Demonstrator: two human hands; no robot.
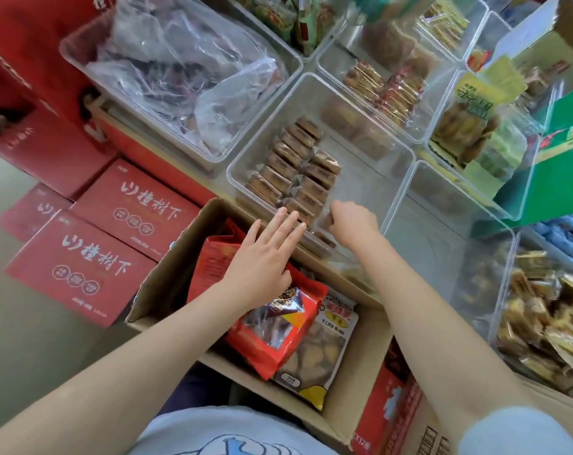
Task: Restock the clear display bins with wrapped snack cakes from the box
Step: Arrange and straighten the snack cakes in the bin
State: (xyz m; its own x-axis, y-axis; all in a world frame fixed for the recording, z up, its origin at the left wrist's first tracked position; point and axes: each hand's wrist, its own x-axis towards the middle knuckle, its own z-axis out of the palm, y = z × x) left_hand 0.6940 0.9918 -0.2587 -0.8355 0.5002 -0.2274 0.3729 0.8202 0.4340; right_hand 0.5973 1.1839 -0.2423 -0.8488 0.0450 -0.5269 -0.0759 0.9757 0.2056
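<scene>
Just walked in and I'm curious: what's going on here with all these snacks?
A person is filling a clear bin with brown wrapped cakes, now lined up in two rows. The right hand is curled at the bin's near edge, seemingly placing a cake; what it holds is blurred. The left hand hovers open over the cardboard box, where bagged snacks lie.

right hand [354, 221] fingertips behind bin wall [314, 234]

Shelf [193, 159] carries clear bins [400, 165] (side by side); floor [22, 339], red cartons [81, 267].
</scene>
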